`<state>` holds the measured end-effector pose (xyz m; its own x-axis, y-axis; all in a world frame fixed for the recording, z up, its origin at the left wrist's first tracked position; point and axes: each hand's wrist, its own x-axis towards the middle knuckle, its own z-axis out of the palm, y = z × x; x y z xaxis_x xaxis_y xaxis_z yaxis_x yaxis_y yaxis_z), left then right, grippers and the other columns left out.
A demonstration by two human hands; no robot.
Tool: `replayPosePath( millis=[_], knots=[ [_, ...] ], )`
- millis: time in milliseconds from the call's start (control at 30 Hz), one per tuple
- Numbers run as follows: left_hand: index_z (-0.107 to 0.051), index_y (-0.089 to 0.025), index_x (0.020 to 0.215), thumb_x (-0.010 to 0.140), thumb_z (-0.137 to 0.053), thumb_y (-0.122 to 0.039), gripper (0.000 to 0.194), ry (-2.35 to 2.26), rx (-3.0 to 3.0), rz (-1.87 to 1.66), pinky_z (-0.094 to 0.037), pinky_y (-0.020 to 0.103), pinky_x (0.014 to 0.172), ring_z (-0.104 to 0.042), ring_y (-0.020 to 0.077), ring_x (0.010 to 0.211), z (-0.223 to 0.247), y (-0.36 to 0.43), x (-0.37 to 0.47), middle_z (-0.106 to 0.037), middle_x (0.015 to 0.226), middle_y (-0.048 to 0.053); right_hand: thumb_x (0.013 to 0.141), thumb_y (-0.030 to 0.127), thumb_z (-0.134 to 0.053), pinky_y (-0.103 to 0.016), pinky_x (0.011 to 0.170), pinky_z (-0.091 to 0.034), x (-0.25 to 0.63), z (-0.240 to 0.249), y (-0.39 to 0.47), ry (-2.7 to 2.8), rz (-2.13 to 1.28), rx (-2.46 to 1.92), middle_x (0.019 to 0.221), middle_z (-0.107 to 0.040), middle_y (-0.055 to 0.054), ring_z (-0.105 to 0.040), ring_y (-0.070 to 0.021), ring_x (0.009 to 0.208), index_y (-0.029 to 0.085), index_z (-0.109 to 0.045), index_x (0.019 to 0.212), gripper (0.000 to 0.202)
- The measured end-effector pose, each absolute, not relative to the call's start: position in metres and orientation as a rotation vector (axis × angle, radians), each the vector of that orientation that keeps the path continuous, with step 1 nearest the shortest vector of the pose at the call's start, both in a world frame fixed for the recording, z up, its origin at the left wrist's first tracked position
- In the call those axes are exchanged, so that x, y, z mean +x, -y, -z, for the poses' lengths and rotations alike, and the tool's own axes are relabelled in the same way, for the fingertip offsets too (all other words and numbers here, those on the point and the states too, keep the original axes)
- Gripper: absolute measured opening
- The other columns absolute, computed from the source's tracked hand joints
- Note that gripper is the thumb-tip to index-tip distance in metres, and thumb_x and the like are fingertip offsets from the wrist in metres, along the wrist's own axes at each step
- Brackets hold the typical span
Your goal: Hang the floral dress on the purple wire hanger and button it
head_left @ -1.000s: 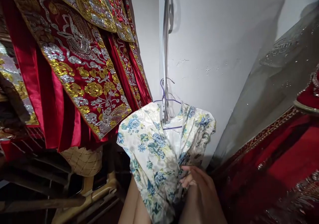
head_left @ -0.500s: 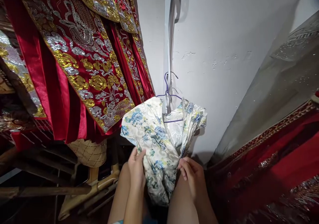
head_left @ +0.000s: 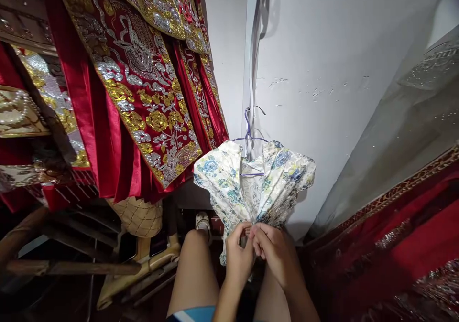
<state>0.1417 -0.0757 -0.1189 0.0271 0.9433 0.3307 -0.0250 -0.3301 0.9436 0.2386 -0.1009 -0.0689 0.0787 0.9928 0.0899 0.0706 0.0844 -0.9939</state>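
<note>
A white short-sleeved floral top (head_left: pixel 226 181) with blue and green flowers hangs on a purple wire hanger (head_left: pixel 248 130) against the wall. Its front gapes in a V, and the two edges meet low down. There my left hand (head_left: pixel 239 251) pinches the cloth, fingers closed. Right beside it, almost touching, my right hand (head_left: pixel 271 249) is closed on the same front edge. What lies between the fingertips, cloth or a small fastener, is hidden.
A red costume (head_left: pixel 158 102) with gold and silver sequins hangs at left. Below it stand a wooden chair (head_left: pixel 75 268) and a quilted cream seat (head_left: pixel 138 217). Red cloth (head_left: pixel 401 250) is at right. A white strap (head_left: pixel 253 69) runs down the wall (head_left: pixel 322 40).
My left hand has left the top's left side and moved right to join my right hand at the front edges. The top's right half has spread flatter.
</note>
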Motion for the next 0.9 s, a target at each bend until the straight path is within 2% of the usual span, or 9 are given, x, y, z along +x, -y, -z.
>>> replayPosePath(
  millis=[267,367,467,533,633,667,733,800,900],
  knots=[
    [-0.056,-0.017,0.076,0.093,-0.054,-0.026,0.020,-1.028,1.699,-1.441,-0.039,0.024,0.063,-0.051,0.0152,0.067,0.131,0.068,0.154,-0.054,0.069,0.000,0.084,0.032,-0.059,-0.021,0.042,-0.025,0.258,-0.041,0.012,1.061,-0.889,-0.936,0.046,-0.051,0.006,-0.037,-0.0068,0.040,0.015,-0.063,0.070,0.023],
    [-0.054,-0.018,0.073,0.090,-0.053,-0.018,0.017,-0.991,1.816,-1.301,-0.039,0.023,0.063,-0.053,0.0151,0.067,0.128,0.056,0.154,-0.055,0.070,0.000,0.084,0.025,-0.056,-0.020,0.039,-0.022,0.260,-0.071,-0.008,1.017,-0.900,-0.824,0.044,-0.049,0.007,-0.034,-0.0054,0.037,0.014,-0.063,0.070,0.019],
    [-0.059,-0.018,0.073,0.084,-0.057,-0.011,0.013,-0.931,1.942,-1.116,-0.043,0.024,0.067,-0.059,0.0157,0.069,0.089,0.033,0.144,-0.062,0.069,0.000,0.085,0.025,-0.054,-0.019,0.039,-0.022,0.259,-0.073,-0.007,1.108,-0.832,-0.821,0.044,-0.051,0.006,-0.035,-0.0055,0.037,0.015,-0.063,0.071,0.019],
    [-0.067,-0.018,0.096,0.086,-0.059,-0.014,0.013,-0.912,1.938,-1.280,-0.048,0.027,0.075,-0.064,0.0165,0.074,0.045,0.015,0.134,-0.069,0.076,0.001,0.086,0.025,-0.053,-0.019,0.040,-0.024,0.259,-0.067,0.000,1.184,-0.773,-0.861,0.045,-0.051,0.006,-0.037,-0.0060,0.038,0.016,-0.063,0.071,0.020],
    [-0.061,-0.021,0.128,0.094,-0.057,-0.022,0.034,-0.826,2.020,-1.625,-0.050,0.028,0.077,-0.065,0.0161,0.077,-0.022,-0.008,0.126,-0.070,0.088,0.002,0.085,0.023,-0.051,-0.020,0.042,-0.027,0.259,-0.059,0.008,1.250,-0.730,-0.898,0.045,-0.051,0.006,-0.038,-0.0068,0.039,0.016,-0.062,0.070,0.020],
    [-0.063,-0.021,0.126,0.096,-0.055,-0.022,0.031,-0.804,2.118,-1.620,-0.050,0.028,0.077,-0.065,0.0160,0.078,-0.040,-0.014,0.127,-0.071,0.091,0.003,0.085,0.023,-0.051,-0.020,0.042,-0.027,0.259,-0.058,0.009,1.260,-0.716,-0.899,0.045,-0.051,0.006,-0.039,-0.0071,0.040,0.017,-0.061,0.070,0.019],
    [-0.071,-0.019,0.102,0.096,-0.055,-0.022,0.017,-0.761,2.314,-1.623,-0.049,0.028,0.076,-0.064,0.0169,0.080,-0.064,-0.024,0.131,-0.071,0.088,0.004,0.086,0.025,-0.051,-0.021,0.043,-0.027,0.260,-0.056,0.007,1.266,-0.678,-0.892,0.044,-0.048,0.007,-0.039,-0.0079,0.041,0.018,-0.058,0.069,0.020],
    [-0.070,-0.017,0.084,0.095,-0.057,-0.022,0.017,-0.749,2.453,-1.664,-0.047,0.028,0.075,-0.063,0.0171,0.079,-0.074,-0.030,0.137,-0.070,0.083,0.004,0.086,0.026,-0.051,-0.022,0.044,-0.026,0.262,-0.050,0.000,1.267,-0.630,-0.888,0.045,-0.045,0.007,-0.038,-0.0086,0.042,0.019,-0.055,0.068,0.020],
    [-0.069,-0.017,0.083,0.095,-0.059,-0.022,0.016,-0.808,2.426,-1.852,-0.046,0.029,0.076,-0.062,0.0164,0.079,-0.077,-0.037,0.133,-0.069,0.082,0.004,0.085,0.027,-0.051,-0.024,0.044,-0.022,0.264,-0.031,-0.010,1.287,-0.592,-0.948,0.047,-0.041,0.007,-0.035,-0.0087,0.043,0.020,-0.053,0.064,0.022]
  ],
)
